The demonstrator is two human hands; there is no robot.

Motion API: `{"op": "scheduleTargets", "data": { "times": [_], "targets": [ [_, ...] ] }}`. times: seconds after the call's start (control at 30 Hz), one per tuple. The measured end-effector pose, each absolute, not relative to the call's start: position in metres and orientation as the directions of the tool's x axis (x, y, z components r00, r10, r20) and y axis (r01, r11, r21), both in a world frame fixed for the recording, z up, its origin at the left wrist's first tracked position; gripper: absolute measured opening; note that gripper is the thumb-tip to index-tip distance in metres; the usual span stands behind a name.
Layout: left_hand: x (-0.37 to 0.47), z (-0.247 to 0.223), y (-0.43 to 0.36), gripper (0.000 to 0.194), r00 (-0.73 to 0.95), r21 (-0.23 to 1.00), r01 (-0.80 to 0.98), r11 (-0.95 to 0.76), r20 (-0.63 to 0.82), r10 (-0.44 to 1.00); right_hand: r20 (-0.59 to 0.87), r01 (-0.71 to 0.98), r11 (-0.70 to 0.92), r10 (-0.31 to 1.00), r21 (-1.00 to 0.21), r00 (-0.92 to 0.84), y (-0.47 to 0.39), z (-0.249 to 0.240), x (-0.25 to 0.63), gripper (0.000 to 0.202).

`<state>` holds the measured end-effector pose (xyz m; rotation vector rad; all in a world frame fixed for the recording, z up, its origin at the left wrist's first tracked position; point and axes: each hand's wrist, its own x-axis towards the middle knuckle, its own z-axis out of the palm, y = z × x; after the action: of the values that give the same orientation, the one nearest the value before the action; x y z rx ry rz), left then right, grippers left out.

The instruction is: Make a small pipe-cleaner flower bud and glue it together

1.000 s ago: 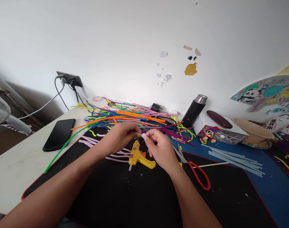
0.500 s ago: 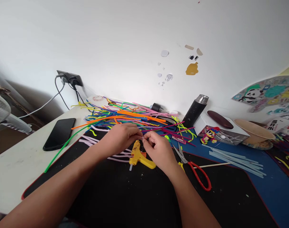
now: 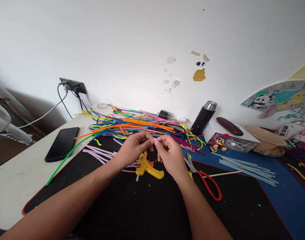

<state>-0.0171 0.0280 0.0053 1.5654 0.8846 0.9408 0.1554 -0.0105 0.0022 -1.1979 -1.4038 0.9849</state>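
My left hand [image 3: 135, 146] and my right hand [image 3: 171, 152] meet at the fingertips above the mat, thumbs and forefingers pinched. Between them shows a tiny pale piece [image 3: 156, 140], mostly hidden by the fingers and too small to name. Just below lies a yellow hot glue gun [image 3: 148, 169] with a clear glue stick poking out of its back. Several pale lilac pipe cleaners [image 3: 93, 154] run beneath my left hand and the glue gun. Red-handled scissors [image 3: 208, 181] rest with blades apart to the right of my right hand.
A heap of coloured pipe cleaners [image 3: 132, 121] spreads along the wall. On the left lies a black phone [image 3: 62, 144]. To the right are a black thermos [image 3: 204, 118], clear glue sticks [image 3: 247, 170], a small figure [image 3: 219, 143] and a tissue box [image 3: 242, 143].
My fingertips have turned slightly, so the thumbs now show more and the pale piece is more visible. The whole view has shifted slightly.
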Motion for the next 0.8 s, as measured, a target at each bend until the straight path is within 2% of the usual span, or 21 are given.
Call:
{"op": "scheduleTargets", "data": {
  "times": [0.1, 0.2, 0.33, 0.53, 0.8],
  "targets": [
    [-0.016, 0.004, 0.028, 0.039, 0.431, 0.983, 0.058, -0.175, 0.133, 0.892, 0.149, 0.124, 0.148, 0.989, -0.981, -0.002, -0.009, 0.0, 0.157, 0.026],
    [-0.019, 0.005, 0.029, 0.034, 0.424, 0.952, 0.159, -0.261, 0.173, 0.889, 0.143, 0.134, 0.142, 0.99, -0.981, -0.004, -0.007, -0.002, 0.158, 0.028],
    [-0.024, 0.006, 0.031, 0.022, 0.4, 0.861, 0.345, -0.373, 0.225, 0.889, 0.136, 0.174, 0.137, 0.991, -0.975, -0.019, -0.006, -0.002, 0.158, 0.028],
    [-0.026, 0.011, 0.034, 0.012, 0.434, 0.69, 0.482, -0.541, 0.349, 0.831, 0.115, 0.212, 0.121, 0.992, -0.97, -0.041, -0.007, -0.002, 0.158, 0.027],
    [-0.03, 0.013, 0.039, 0.017, 0.492, 0.509, 0.553, -0.659, 0.439, 0.752, 0.171, 0.419, 0.196, 0.981, -0.886, -0.097, -0.007, -0.003, 0.16, 0.019]
  ]
}}
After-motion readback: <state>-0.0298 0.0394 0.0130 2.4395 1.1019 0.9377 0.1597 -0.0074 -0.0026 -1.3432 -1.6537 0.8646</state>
